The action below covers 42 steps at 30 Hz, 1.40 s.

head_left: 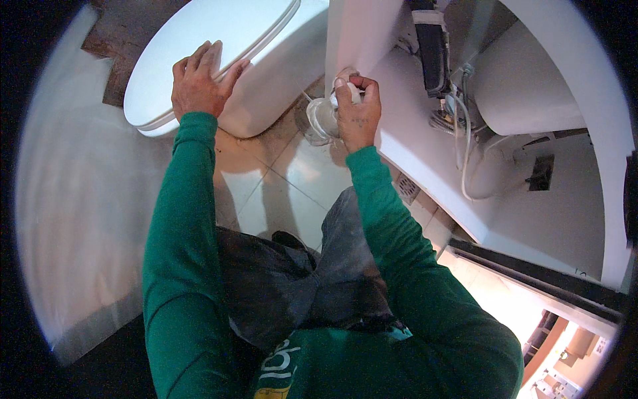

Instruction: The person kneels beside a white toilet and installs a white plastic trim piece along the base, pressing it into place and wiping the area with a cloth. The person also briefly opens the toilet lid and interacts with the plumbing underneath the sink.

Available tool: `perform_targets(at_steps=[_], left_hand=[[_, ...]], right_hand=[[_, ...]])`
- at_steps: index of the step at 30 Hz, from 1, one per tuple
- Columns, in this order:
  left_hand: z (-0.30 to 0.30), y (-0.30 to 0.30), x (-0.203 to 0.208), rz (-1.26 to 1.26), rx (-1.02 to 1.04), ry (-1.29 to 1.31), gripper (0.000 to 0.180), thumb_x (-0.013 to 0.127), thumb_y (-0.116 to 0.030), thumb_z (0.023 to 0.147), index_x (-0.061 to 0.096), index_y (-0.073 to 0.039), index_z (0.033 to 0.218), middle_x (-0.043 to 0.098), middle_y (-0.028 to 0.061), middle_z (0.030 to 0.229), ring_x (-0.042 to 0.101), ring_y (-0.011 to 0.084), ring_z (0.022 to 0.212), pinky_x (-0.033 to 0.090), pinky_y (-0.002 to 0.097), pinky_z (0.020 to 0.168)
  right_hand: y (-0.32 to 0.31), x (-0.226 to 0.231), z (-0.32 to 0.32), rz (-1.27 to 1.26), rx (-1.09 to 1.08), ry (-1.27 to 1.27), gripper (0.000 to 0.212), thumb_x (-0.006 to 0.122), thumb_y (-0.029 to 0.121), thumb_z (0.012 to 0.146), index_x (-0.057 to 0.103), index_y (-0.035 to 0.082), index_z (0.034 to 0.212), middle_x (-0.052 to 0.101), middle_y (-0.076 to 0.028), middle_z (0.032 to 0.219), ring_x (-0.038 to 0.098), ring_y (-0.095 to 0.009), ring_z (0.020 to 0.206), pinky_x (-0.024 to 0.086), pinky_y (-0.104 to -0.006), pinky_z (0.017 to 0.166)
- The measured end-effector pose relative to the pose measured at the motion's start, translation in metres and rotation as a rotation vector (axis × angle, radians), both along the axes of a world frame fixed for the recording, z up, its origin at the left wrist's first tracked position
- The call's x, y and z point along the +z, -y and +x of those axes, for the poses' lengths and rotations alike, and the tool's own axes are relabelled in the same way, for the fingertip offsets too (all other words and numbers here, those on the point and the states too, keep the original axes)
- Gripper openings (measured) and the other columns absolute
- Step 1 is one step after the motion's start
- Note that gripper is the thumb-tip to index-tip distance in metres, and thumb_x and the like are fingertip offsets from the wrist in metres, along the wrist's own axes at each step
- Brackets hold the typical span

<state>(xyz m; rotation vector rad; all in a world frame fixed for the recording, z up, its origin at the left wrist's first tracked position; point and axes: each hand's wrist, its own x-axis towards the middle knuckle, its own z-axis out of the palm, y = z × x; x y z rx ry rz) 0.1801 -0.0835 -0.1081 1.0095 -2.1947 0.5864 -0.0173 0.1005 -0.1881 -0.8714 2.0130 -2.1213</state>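
Observation:
My left hand (197,83) lies on the edge of the white toilet lid (169,46), fingers stretched over its top and thumb out toward the rim side. It grips nothing. My right hand (359,114) is closed, thumb against fingers, on a small white piece (354,95) beside the white cabinet panel (352,36). The hand partly covers this piece, so its exact kind is unclear. Just below and left of that hand, a whitish round container (321,121) stands near the floor by the toilet base (259,100).
Right of the panel is an open cabinet interior with a dark vertical fixture (430,56), pale hoses (467,149) and a rounded white basin (525,83). A floor drain (407,188) sits in the tiled floor (292,193). A glassy panel (86,219) stands at the left.

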Motion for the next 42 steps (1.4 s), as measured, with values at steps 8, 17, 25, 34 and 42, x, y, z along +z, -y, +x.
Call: perform_targets(at_steps=[8, 17, 25, 34, 42], left_hand=[[0.0, -0.002, -0.001, -0.023, -0.036, -0.008, 0.068, 0.069, -0.069, 0.083, 0.07, -0.018, 0.129, 0.067, 0.0032, 0.131, 0.057, 0.0281, 0.117, 0.054, 0.0396, 0.098], [-0.001, -0.001, 0.006, -0.005, -0.012, 0.016, 0.066, 0.069, -0.067, 0.084, 0.069, -0.018, 0.13, 0.065, 0.0033, 0.134, 0.055, 0.028, 0.12, 0.053, 0.0401, 0.101], [0.003, 0.003, 0.0, -0.019, -0.039, 0.005, 0.065, 0.071, -0.063, 0.085, 0.068, -0.017, 0.13, 0.066, 0.0041, 0.133, 0.056, 0.0291, 0.12, 0.053, 0.0401, 0.1], [-0.005, -0.004, 0.006, 0.001, -0.008, 0.006, 0.066, 0.07, -0.065, 0.084, 0.068, -0.018, 0.131, 0.066, 0.003, 0.133, 0.056, 0.0281, 0.12, 0.054, 0.0398, 0.099], [0.001, 0.004, 0.001, -0.023, 0.0, 0.038, 0.068, 0.069, -0.068, 0.083, 0.068, -0.019, 0.131, 0.065, 0.0017, 0.134, 0.055, 0.0282, 0.122, 0.055, 0.0403, 0.099]], right_hand=[[0.003, -0.024, 0.003, 0.031, -0.043, 0.006, 0.035, 0.072, 0.028, 0.093, 0.057, 0.0, 0.11, 0.063, -0.012, 0.103, 0.06, -0.022, 0.096, 0.049, -0.0354, 0.09], [0.003, -0.04, 0.005, 0.089, -0.08, 0.031, 0.028, 0.073, 0.02, 0.089, 0.059, 0.0, 0.103, 0.065, -0.016, 0.098, 0.064, -0.031, 0.093, 0.05, -0.0412, 0.089], [0.008, 0.009, -0.003, -0.039, -0.045, 0.037, 0.028, 0.075, 0.019, 0.086, 0.062, 0.0, 0.102, 0.067, -0.015, 0.098, 0.065, -0.029, 0.093, 0.051, -0.0392, 0.089], [0.003, -0.025, 0.008, 0.062, -0.102, 0.2, 0.029, 0.075, 0.022, 0.085, 0.063, 0.0, 0.1, 0.068, -0.014, 0.097, 0.064, -0.024, 0.091, 0.051, -0.0365, 0.085], [0.004, -0.005, 0.005, -0.013, -0.038, 0.154, 0.032, 0.076, 0.026, 0.086, 0.064, -0.001, 0.1, 0.066, -0.01, 0.096, 0.061, -0.019, 0.086, 0.05, -0.0323, 0.078]])
